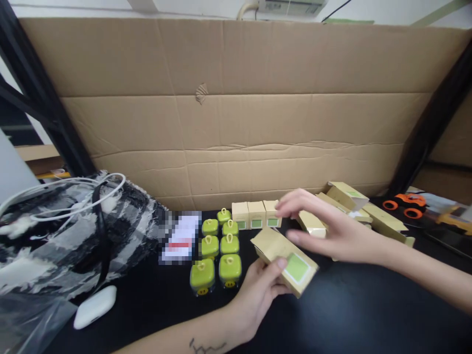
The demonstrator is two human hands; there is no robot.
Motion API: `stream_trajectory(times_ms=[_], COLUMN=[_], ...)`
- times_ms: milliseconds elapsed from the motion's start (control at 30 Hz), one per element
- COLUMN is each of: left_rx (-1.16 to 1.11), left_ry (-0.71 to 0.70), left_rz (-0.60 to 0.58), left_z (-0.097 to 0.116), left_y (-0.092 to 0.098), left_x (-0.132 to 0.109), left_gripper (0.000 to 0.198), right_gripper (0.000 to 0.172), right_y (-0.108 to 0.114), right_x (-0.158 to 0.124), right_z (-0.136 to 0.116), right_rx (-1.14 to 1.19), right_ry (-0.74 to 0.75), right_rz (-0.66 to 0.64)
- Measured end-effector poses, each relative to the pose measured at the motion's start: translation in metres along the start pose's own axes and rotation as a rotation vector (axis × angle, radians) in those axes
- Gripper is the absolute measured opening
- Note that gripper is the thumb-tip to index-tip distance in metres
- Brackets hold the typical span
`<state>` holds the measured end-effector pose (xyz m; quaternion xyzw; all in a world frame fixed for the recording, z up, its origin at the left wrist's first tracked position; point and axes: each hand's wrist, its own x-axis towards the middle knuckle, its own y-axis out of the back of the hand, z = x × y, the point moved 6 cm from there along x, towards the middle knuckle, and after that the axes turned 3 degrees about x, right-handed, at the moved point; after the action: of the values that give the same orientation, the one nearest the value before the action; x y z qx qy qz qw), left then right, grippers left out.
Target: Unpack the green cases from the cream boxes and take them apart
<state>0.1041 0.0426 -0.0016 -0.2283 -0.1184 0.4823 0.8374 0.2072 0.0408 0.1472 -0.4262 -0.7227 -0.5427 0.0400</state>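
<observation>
Left grip (258,290) clasping matte cardboard box (283,260)

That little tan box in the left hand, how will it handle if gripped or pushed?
The tan box in the left hand looks like thin card, so it is probably light and may crush under a firm squeeze. Its flat sides suggest it will slide on the black table, not roll. One end seems open, so contents might slip out if tilted.

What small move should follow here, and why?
Probably bring the right hand onto the tan carton that the left hand holds tilted: the right hovers just above it, the green cases lie unboxed, and three cartons already stand in a row.
</observation>
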Motion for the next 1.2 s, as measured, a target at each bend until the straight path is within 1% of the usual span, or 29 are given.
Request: stream_trajectory(times_ms=[33, 100, 133, 167, 233, 300, 367, 433, 500, 567, 700, 800, 867, 933, 1000, 1067, 1133, 1200], left_rx=[-0.031, -0.076, -0.089, -0.096, -0.096, -0.091, -0.078, -0.053, -0.030, -0.014, -0.022, -0.075, -0.073, -0.041, -0.025, -0.038, -0.060, -0.078], left_ry=[0.016, 0.031, 0.039, 0.049, 0.079, 0.118, 0.149, 0.154, 0.142, 0.144, 0.151, 0.131, 0.155, 0.185, 0.177, 0.161, 0.149, 0.138], left_rz=[-0.001, -0.023, -0.035, -0.045, -0.039, 0.006, 0.045, 0.042, 0.025, 0.023, 0.028, 0.069, 0.129, 0.184, 0.201, 0.193, 0.190, 0.176], left_z=[0.000, 0.001, 0.001, 0.001, -0.001, -0.003, -0.004, -0.004, -0.003, -0.003, -0.004, -0.004, -0.005, -0.006, -0.004, -0.001, 0.000, 0.000], left_y=[0.001, 0.001, 0.001, 0.001, 0.001, 0.004, 0.006, 0.006, 0.005, 0.004, 0.004, 0.005, 0.008, 0.009, 0.007, 0.004, 0.003, 0.002], left_x=[0.002, 0.005, 0.006, 0.006, 0.006, 0.006, 0.006, 0.006, 0.007, 0.006, 0.004, 0.003, 0.002, 0.001, 0.000, 0.000, 0.000, 0.001], left_gripper=[0.046, 0.042, 0.041, 0.040, 0.039, 0.038, 0.037, 0.038, 0.039, 0.041, 0.045, 0.048, 0.050, 0.050, 0.050, 0.051, 0.053, 0.056], right_gripper=[0.030, 0.041, 0.043, 0.042, 0.039, 0.037, 0.040, 0.040, 0.038, 0.035, 0.037, 0.035, 0.031, 0.026, 0.024, 0.029, 0.040, 0.047], right_y=[0.000, -0.012, -0.021, -0.029, -0.040, -0.046, -0.048, -0.047, -0.045, -0.042, -0.038, -0.044, -0.050, -0.056, -0.058, -0.058, -0.057, -0.056], right_x=[-0.015, -0.041, -0.052, -0.060, -0.069, -0.072, -0.073, -0.075, -0.076, -0.078, -0.079, -0.086, -0.093, -0.099, -0.099, -0.096, -0.093, -0.094], right_z=[-0.002, -0.004, -0.003, -0.002, 0.000, 0.001, 0.001, -0.002, -0.005, -0.009, -0.013, -0.016, -0.018, -0.021, -0.023, -0.022, -0.020, -0.018], right_rx=[-0.106, -0.331, -0.435, -0.528, -0.667, -0.733, -0.764, -0.784, -0.796, -0.778, -0.688, -0.610, -0.595, -0.631, -0.685, -0.733, -0.758, -0.761], right_ry=[0.054, 0.170, 0.225, 0.283, 0.381, 0.436, 0.455, 0.459, 0.465, 0.457, 0.430, 0.465, 0.513, 0.567, 0.576, 0.527, 0.479, 0.453], right_rz=[-0.041, -0.165, -0.215, -0.229, -0.180, -0.088, -0.007, 0.054, 0.113, 0.162, 0.227, 0.233, 0.240, 0.258, 0.264, 0.239, 0.215, 0.219])
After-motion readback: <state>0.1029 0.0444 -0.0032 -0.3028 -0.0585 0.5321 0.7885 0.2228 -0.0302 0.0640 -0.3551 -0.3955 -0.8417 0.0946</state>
